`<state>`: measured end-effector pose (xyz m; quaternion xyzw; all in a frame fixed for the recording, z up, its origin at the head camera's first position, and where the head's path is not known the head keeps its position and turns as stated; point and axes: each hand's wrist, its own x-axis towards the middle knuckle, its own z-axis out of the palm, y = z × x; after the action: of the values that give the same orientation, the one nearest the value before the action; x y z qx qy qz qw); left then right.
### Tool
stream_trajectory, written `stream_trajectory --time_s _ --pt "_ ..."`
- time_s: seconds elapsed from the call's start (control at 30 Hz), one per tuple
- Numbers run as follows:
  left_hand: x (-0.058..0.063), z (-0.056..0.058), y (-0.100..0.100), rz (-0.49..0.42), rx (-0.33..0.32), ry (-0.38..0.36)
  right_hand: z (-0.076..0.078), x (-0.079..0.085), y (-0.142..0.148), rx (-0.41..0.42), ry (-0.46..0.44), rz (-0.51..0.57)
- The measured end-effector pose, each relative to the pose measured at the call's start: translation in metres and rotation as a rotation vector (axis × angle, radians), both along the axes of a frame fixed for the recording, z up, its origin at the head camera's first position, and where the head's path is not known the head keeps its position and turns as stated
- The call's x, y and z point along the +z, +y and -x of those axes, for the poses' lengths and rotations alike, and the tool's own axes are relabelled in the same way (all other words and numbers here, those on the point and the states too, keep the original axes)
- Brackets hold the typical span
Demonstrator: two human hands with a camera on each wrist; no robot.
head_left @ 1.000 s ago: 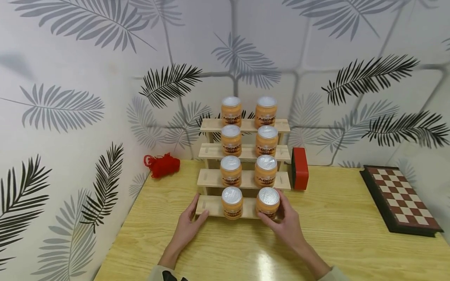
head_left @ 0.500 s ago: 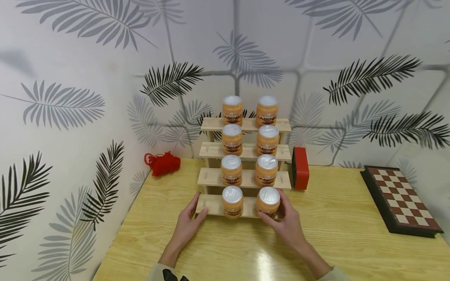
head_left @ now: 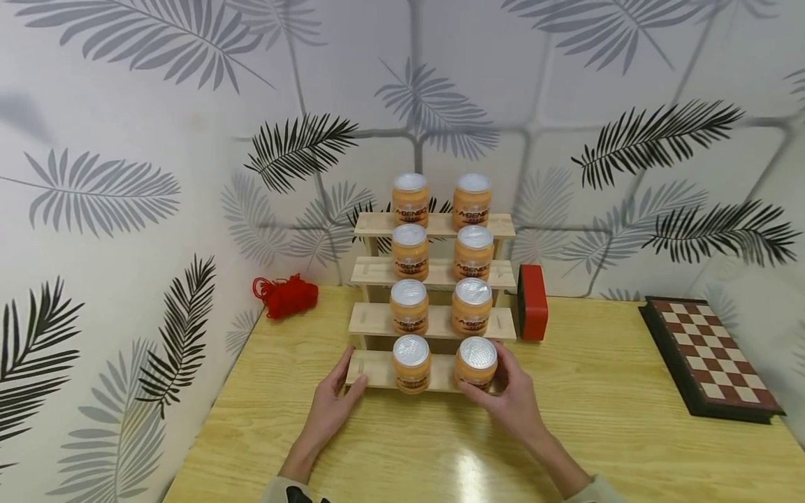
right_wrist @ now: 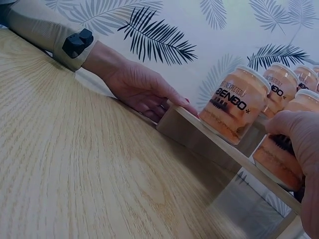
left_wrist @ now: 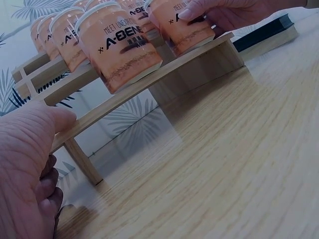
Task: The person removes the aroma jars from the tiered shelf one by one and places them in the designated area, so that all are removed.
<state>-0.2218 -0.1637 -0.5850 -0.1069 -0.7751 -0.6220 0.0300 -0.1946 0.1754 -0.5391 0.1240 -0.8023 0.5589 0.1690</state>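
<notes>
While L hand point(head_left: 330, 405) grips the rack's point(head_left: 374, 366) bottom L end, R hand point(head_left: 513, 402) pinches the R jar point(head_left: 476, 363) on that tier; prob. positioning, so next calls for gentle release w/o nudging.

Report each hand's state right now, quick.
Left hand: closed, holding the left end of the lowest shelf.
Right hand: closed, holding the right-hand jar on that shelf.

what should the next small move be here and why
Probably ease the right hand off the bottom-right jar: that jar appears to stand upright on the lowest shelf, beside the bottom-left jar, while the left hand holds the shelf's other end.
</notes>
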Motion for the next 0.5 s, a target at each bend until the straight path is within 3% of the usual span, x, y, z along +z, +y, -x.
stream_trajectory --time_s 0.23,0.5 --pt "0.001 -0.002 -0.002 0.006 0.003 -0.004 -0.001 0.003 -0.002 -0.003 0.011 0.003" --pt "0.003 0.0 -0.001 0.021 0.008 -0.01 -0.004 0.019 0.004 -0.034 0.07 -0.007"
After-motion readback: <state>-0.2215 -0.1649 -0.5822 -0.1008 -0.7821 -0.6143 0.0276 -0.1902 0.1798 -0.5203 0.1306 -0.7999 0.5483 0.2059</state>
